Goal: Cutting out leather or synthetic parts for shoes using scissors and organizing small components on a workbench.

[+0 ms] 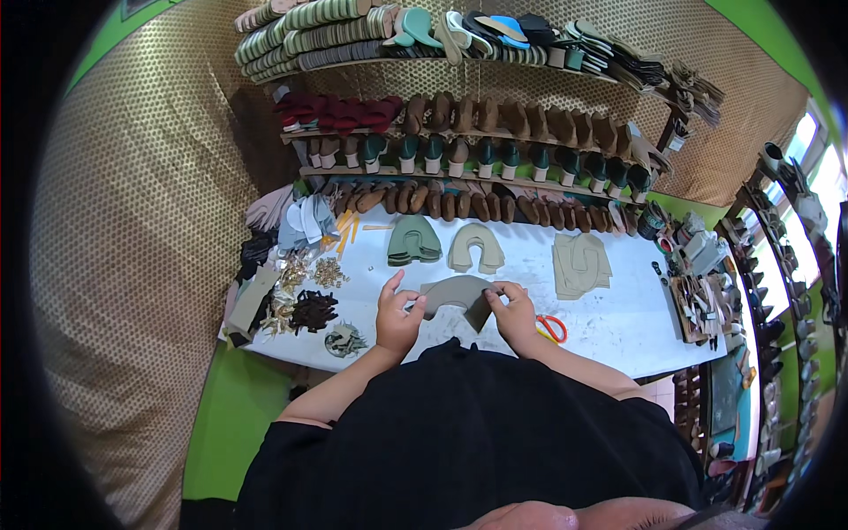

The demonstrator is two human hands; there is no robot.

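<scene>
A curved, arch-shaped grey-olive piece of shoe upper material [450,288] spans the space between my two hands, just above the white tabletop. My right hand [516,320] pinches its right end between thumb and fingers, and that end hangs down in a darker flap. At the left end, my left hand [399,320] has thumb and fingers closed on the edge, the index finger raised. Beyond my hands lie a stack of green U-shaped pieces [413,243], a beige U-shaped stack [463,250] and a pile of flat beige pieces [574,265].
Red-handled scissors [554,329] lie by my right wrist. Gold hardware [291,269], dark brown bits [314,310] and a dish of scraps [344,339] sit at left. A tool rack [698,305] stands at right. Shelves of shoes [486,159] rise behind the white table [632,327].
</scene>
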